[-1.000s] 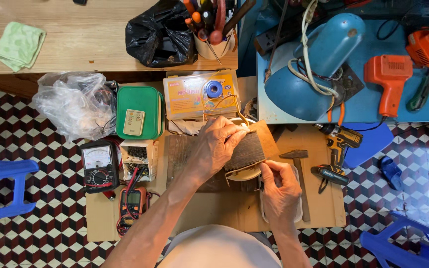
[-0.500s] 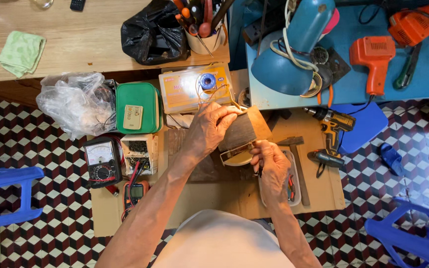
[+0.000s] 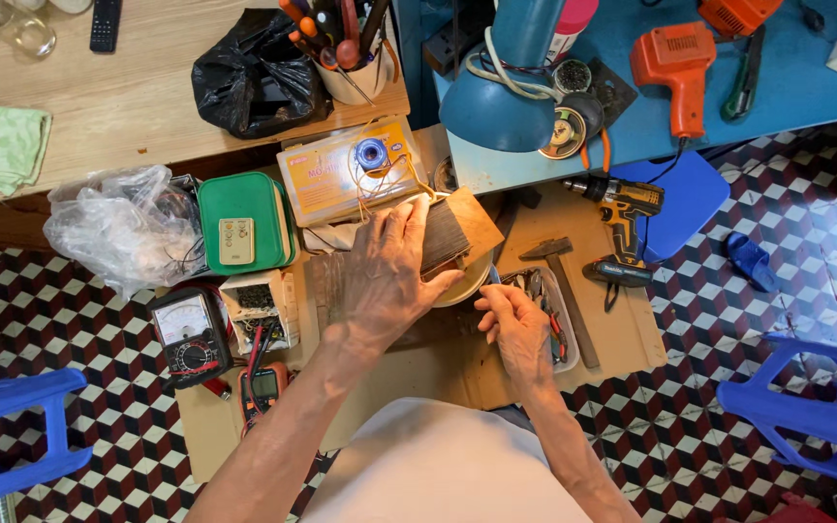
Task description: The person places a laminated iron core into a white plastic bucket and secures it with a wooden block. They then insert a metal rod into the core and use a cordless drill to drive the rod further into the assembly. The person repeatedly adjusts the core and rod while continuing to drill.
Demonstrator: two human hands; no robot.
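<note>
Head view: my left hand (image 3: pixel 385 281) lies flat, fingers spread, on a dark wood-grained panel (image 3: pixel 449 230) over a pale round dish (image 3: pixel 467 284) at the middle of the cardboard work mat (image 3: pixel 622 334). My right hand (image 3: pixel 515 324) has its grip pinched shut on a small tool (image 3: pixel 493 276) at the dish's edge, just beside a tray of pliers (image 3: pixel 549 310). A hammer (image 3: pixel 559 281) lies to the right.
</note>
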